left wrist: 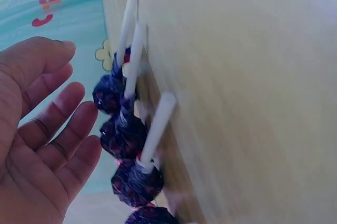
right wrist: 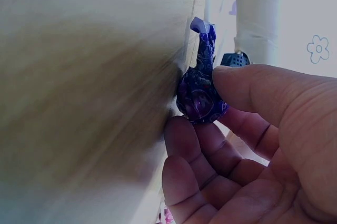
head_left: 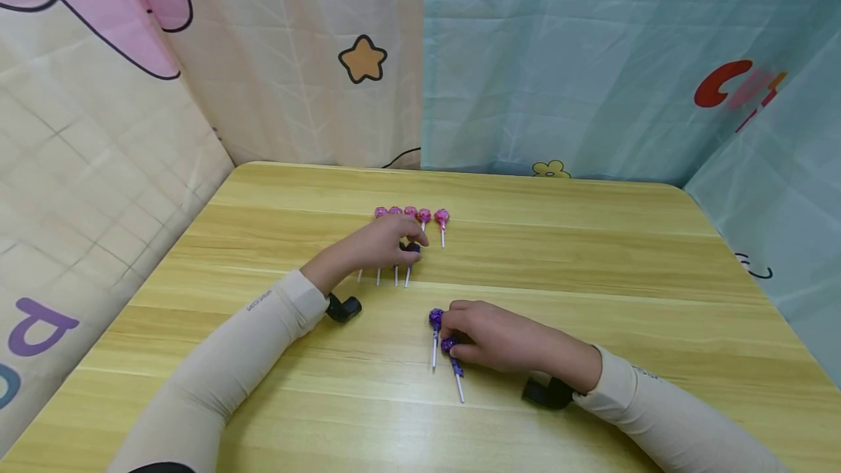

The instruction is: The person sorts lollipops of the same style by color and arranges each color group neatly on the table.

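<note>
My left hand (head_left: 384,239) hovers over a row of dark-wrapped lollipops (left wrist: 124,135), its fingers loosely bent. In the left wrist view a gap shows between the thumb and the fingertips, with nothing held; the lollipop heads lie just beside the fingertips. My right hand (head_left: 502,336) pinches the wrapped head of a purple lollipop (right wrist: 199,97) between thumb and fingers, low over the table. That lollipop's white stick points toward the front edge. Just left of the right fingertips lies another purple lollipop (head_left: 435,317), its stick also toward the front.
Behind the left hand is a row of pink lollipops (head_left: 425,215), partly covered by that hand. One pink lollipop (head_left: 442,217) lies slightly apart at the row's right end. Printed curtains (head_left: 486,57) enclose the wooden table (head_left: 591,239) at the back and sides.
</note>
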The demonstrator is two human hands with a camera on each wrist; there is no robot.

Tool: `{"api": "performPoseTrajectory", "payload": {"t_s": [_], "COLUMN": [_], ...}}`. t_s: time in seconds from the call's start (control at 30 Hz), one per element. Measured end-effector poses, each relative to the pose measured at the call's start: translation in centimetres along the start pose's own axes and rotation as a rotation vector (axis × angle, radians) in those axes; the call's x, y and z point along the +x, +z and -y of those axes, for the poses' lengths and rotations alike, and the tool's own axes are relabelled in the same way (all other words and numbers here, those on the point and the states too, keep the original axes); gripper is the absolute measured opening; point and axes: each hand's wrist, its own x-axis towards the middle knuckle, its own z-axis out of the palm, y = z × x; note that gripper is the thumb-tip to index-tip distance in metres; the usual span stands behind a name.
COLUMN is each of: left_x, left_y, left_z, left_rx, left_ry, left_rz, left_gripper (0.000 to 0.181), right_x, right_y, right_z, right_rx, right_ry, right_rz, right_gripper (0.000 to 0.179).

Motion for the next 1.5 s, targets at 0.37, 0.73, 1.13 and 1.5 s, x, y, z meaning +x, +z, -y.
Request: {"api": "performPoseTrajectory", "payload": {"t_s": [0.37,0.73,1.13,1.5], "left_x": [-1.8,-3.3,-3.4,-3.6], "left_y": [0.5,2.4,3.7,4.0], "left_z": [-2.7,-4.4,-4.3,-4.6], "left_rx": [-0.027,-0.188,-0.250,-0.264], "left_ry": [0.104,0.034,0.068,0.075], "left_rz": [0.003,0.134,0.199,0.210], "left_gripper": [0.020,0.020,0.016,0.014], "right_x": [0.0,0.0,0.0,0.0], "right_y": [-0.1,-0.2,-0.1,0.1], "right_z": [0.0,0.0,0.0,0.0], "right_rx": [-0.002,-0.006,-0.010,-0.008], "right_ry": [0.000,-0.014,-0.026,-0.027], "right_rz": [0.000,0.002,-0.004,-0.007], "right_gripper": [0.010,0.006,0.006,0.006]}}
